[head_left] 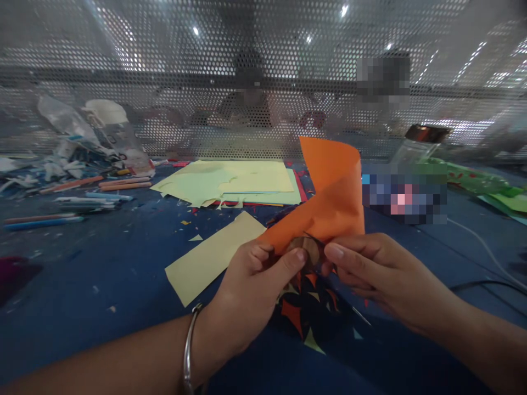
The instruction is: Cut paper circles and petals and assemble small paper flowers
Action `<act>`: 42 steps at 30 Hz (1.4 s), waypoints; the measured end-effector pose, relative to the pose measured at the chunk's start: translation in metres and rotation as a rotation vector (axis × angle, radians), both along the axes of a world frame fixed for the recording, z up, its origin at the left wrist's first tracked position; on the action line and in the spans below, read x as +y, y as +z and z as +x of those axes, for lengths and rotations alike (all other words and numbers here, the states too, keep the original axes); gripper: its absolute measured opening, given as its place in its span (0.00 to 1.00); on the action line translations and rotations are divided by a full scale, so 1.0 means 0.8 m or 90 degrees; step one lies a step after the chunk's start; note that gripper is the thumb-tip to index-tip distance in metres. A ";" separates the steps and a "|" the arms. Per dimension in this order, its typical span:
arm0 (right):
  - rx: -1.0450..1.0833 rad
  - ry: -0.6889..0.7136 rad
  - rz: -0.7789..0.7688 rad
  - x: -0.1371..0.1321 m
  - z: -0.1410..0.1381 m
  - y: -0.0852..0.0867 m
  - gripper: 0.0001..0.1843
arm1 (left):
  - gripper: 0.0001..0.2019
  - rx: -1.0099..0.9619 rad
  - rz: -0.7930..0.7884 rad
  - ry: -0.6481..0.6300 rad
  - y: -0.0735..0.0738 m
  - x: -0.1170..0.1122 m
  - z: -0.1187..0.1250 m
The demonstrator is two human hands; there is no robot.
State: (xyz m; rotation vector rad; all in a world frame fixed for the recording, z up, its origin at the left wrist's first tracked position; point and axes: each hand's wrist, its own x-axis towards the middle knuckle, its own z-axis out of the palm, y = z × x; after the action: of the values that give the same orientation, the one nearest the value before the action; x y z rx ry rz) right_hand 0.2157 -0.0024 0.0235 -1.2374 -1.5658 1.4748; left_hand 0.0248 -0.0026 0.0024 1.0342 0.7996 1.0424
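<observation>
My left hand (255, 285) is closed on a sheet of orange paper (335, 192), whose far end curls upward. Its thumb presses a round brown disc (309, 251) against the paper's lower edge. Close by on the right, my right hand (379, 266) is pinched around a thin dark pointed tool (313, 238), mostly hidden by the fingers. The tool's tip lies along the disc's upper edge; its exact kind does not show. Beneath both hands, orange and pale yellow scraps (292, 315) with curved edges lie on the dark blue table (135, 340).
A pale yellow strip (214, 260) lies left of the hands, behind it a stack of pale sheets (255, 181). Coloured pencils (69, 219) and a white-capped bottle (123, 137) are left. A dark-lidded jar (420, 142) and a cable (486, 249) are right. A perforated metal screen (177, 93) stands behind.
</observation>
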 end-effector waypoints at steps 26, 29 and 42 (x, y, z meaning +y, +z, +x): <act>-0.049 0.036 0.088 0.002 0.005 -0.004 0.28 | 0.07 0.074 0.064 0.058 0.001 0.003 -0.004; -0.044 0.036 0.090 0.002 0.006 -0.007 0.28 | 0.07 0.068 0.058 0.059 0.002 0.003 -0.003; -0.070 0.012 0.106 0.001 0.006 -0.009 0.26 | 0.07 0.038 0.015 0.073 0.004 0.004 -0.001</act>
State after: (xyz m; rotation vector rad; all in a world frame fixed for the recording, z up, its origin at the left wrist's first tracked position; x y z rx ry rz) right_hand 0.2207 -0.0015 0.0164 -1.2268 -1.7393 1.2774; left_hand 0.0239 0.0009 0.0057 1.0532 0.9064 1.1252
